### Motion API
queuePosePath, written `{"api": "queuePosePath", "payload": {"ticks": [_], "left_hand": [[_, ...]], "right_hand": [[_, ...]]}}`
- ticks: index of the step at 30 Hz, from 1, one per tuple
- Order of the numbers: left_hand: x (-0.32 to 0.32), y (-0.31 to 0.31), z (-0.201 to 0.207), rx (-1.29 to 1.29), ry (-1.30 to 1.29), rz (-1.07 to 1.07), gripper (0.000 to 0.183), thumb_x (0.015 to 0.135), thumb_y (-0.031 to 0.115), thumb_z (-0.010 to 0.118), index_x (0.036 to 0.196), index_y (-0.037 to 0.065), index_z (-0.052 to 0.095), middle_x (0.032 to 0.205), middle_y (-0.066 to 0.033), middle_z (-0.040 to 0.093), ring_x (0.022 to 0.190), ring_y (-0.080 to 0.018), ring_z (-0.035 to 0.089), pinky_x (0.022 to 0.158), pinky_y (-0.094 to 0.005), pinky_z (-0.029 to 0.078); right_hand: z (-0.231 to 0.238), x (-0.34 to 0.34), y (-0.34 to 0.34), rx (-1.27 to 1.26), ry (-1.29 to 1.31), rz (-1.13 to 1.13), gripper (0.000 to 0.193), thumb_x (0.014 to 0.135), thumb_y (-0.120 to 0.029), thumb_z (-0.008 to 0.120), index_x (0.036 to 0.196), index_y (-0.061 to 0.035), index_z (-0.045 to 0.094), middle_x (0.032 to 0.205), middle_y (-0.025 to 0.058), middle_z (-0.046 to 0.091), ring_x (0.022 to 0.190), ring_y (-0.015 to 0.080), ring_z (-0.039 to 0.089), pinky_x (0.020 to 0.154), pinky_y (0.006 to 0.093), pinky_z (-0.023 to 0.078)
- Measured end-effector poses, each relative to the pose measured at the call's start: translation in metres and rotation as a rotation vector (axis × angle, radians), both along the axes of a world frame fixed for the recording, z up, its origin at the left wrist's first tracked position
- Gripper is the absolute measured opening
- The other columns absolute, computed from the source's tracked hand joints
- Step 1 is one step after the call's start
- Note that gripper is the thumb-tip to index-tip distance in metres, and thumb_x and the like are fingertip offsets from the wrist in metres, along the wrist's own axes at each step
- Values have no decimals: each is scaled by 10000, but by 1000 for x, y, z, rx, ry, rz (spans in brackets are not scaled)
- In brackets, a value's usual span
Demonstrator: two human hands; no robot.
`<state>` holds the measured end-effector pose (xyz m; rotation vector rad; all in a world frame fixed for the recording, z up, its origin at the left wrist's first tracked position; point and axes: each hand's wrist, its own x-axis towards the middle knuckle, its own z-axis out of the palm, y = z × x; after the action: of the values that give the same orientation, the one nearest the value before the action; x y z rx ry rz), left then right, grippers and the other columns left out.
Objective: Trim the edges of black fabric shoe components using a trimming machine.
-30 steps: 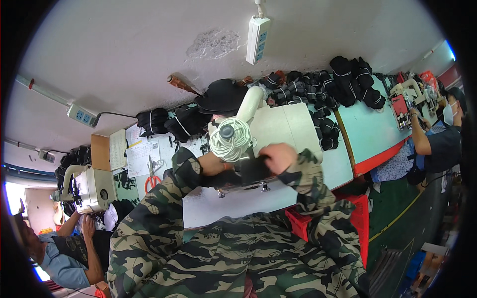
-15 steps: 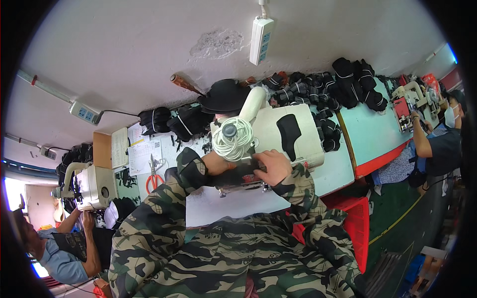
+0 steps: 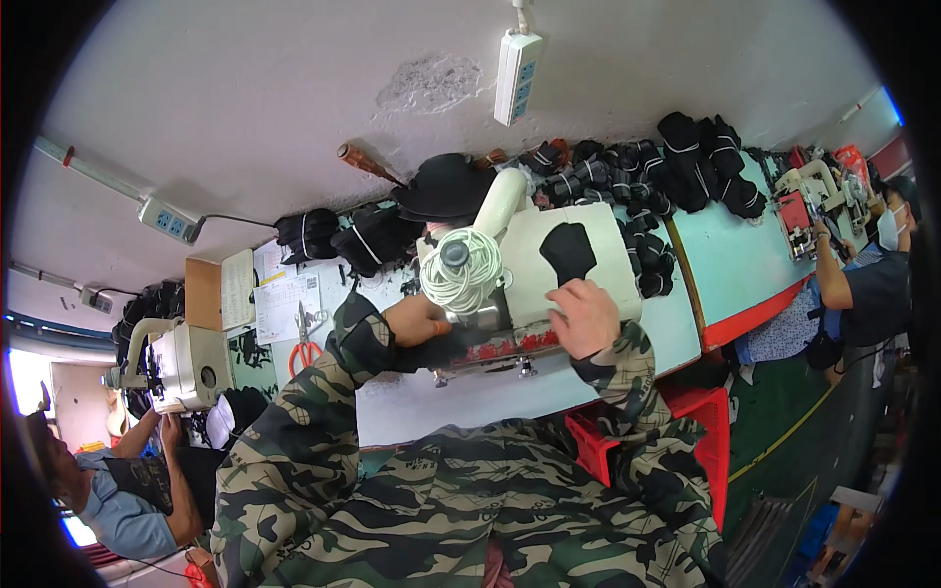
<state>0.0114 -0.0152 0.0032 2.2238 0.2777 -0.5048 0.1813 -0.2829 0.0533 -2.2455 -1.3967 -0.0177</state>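
Note:
At the left end of the machine's front, my left hand (image 3: 414, 321) is closed on a black fabric piece (image 3: 431, 353), its fingertips partly hidden against the dark cloth. My right hand (image 3: 586, 316) lies over the right part of the cream sewing machine (image 3: 524, 250), fingers bent but apart. Its fingertips meet the lower end of another black fabric piece (image 3: 569, 250) lying flat on the machine's top. A coil of white cord (image 3: 461, 284) sits on the machine, hiding the stitching area beneath it.
Orange-handled scissors (image 3: 305, 348) and paper sheets (image 3: 286, 304) lie left on the white table (image 3: 402, 416). Tied black bundles (image 3: 372, 240) line the wall, beside a screwdriver (image 3: 368, 163). A red plastic crate (image 3: 711, 441) stands below right. Co-workers sit at machines on both sides.
My right hand has left the machine's front and moved right to the black piece on top, covering its lower end. My left hand has shifted slightly left with its fabric.

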Motion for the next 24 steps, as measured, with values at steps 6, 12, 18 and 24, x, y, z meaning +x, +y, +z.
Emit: {"api": "queuePosePath", "payload": {"ticks": [6,12,18,24], "left_hand": [[5,-12,13,54,-71,-39,274,845,220,570,1021,23,646,964,-191,646,913,-342,614,831,-393,470],[21,-29,32,24,-246,-105,503,821,160,618,1294,73,473,1295,-180,494,1181,-329,477,996,-361,389],[9,-31,34,83,-240,-4,458,833,178,585,1269,81,488,1256,-187,515,1127,-352,509,948,-377,421],[-5,-73,59,317,-166,106,211,878,228,570,913,25,616,724,-211,608,674,-390,588,603,-454,458]], "right_hand": [[-16,-30,22,-17,423,117,256,724,-153,664,965,-72,634,870,91,622,822,293,576,699,382,473],[-14,-28,32,-36,194,137,415,692,-166,667,1092,-81,600,895,93,628,864,305,570,748,399,463],[45,14,18,324,-48,-122,143,698,-61,601,810,-116,670,798,27,588,795,253,563,684,398,473],[-3,-31,3,15,263,-97,286,775,-345,647,910,-93,660,842,93,631,830,295,602,702,403,492]]}}
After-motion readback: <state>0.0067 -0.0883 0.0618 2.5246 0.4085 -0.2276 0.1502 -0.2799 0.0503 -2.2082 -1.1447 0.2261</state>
